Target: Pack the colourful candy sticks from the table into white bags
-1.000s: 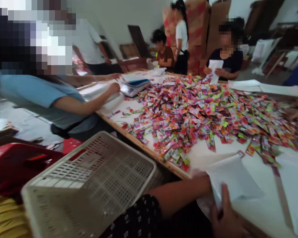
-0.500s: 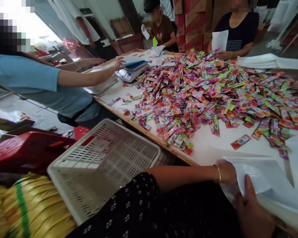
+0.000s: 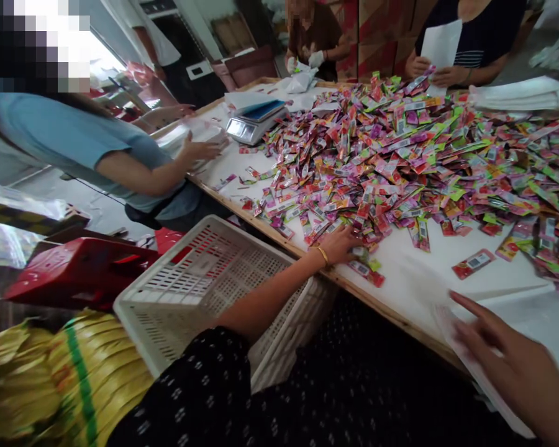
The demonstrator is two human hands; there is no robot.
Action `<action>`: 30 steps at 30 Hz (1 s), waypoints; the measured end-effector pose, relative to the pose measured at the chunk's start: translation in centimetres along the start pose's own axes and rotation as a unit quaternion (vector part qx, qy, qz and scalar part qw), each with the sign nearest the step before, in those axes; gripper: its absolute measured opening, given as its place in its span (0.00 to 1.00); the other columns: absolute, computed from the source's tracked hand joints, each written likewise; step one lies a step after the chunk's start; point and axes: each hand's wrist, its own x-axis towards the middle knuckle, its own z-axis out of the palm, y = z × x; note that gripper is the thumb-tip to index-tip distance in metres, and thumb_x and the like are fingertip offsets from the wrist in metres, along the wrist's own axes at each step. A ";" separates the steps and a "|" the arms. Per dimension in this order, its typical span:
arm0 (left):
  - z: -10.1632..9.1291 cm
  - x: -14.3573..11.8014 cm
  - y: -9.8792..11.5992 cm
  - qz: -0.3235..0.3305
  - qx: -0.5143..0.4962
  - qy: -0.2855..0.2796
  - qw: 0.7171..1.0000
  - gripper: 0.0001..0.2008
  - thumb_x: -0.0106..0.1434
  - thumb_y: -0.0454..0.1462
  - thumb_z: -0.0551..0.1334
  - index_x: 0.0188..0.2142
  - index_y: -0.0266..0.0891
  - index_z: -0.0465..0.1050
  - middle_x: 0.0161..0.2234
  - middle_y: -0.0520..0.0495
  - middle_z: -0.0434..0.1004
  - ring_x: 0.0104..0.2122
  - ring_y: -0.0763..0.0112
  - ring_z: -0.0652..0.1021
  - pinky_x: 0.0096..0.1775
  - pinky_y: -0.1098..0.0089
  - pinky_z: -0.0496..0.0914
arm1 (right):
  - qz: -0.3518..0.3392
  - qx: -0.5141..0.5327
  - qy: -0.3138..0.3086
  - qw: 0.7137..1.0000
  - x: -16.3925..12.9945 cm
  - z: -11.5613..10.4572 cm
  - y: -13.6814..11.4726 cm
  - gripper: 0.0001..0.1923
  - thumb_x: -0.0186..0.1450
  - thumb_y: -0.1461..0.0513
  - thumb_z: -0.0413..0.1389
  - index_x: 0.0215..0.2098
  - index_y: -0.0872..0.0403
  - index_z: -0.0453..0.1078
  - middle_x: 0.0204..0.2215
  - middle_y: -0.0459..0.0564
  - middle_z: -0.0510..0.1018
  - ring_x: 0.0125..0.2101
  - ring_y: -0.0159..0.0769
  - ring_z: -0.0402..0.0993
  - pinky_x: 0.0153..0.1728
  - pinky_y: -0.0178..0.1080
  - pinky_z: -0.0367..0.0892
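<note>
Glossy foil-plastic sachets [image 3: 400, 149] gleaming; matt white tabletop [image 3: 419, 261], raw wood edging; perforated plastic basket [image 3: 205, 285]; smooth paper sheets [image 3: 517, 93].

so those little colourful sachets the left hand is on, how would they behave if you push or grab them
The sachets look flat, thin and glossy, so they probably slide over one another and the white table when the left hand pushes. They seem light. Piled loose, a grab likely takes several and scatters others.
</note>
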 end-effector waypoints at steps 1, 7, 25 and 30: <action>0.7 1.1 0.8 -0.011 -0.027 0.026 0.999 0.20 0.59 0.43 0.62 0.50 0.40 0.73 0.52 0.38 0.66 0.49 0.57 0.69 0.49 0.61 0.65 | -0.049 0.002 -0.036 0.998 2.3 0.9 -2.1 0.30 0.65 0.43 0.44 0.58 0.50 0.66 0.37 0.52 0.79 0.33 0.37 0.76 0.35 0.36 0.68; 1.1 6.7 5.1 -0.036 -0.308 0.029 0.950 0.26 0.60 0.44 0.62 0.56 0.35 0.69 0.41 0.44 0.77 0.39 0.66 0.75 0.43 0.68 0.68 | -0.035 -0.223 -0.112 0.968 12.6 5.4 -5.0 0.34 0.63 0.54 0.56 0.63 0.59 0.56 0.58 0.63 0.64 0.55 0.50 0.64 0.44 0.44 0.67; 2.7 9.3 9.2 -0.131 -0.202 0.005 0.971 0.10 0.61 0.39 0.59 0.34 0.34 0.75 0.31 0.43 0.75 0.33 0.65 0.74 0.36 0.69 0.65 | 0.224 0.201 -0.121 0.946 16.3 5.9 -0.6 0.14 0.61 0.54 0.57 0.40 0.55 0.70 0.28 0.51 0.78 0.33 0.39 0.76 0.33 0.36 0.68; 3.0 11.1 9.8 -0.064 -0.335 0.060 0.938 0.05 0.55 0.37 0.63 0.28 0.35 0.72 0.23 0.53 0.70 0.25 0.75 0.68 0.29 0.74 0.61 | 0.274 0.349 -0.068 0.894 15.9 5.1 1.1 0.05 0.61 0.63 0.55 0.37 0.53 0.66 0.26 0.43 0.74 0.24 0.29 0.72 0.26 0.32 0.70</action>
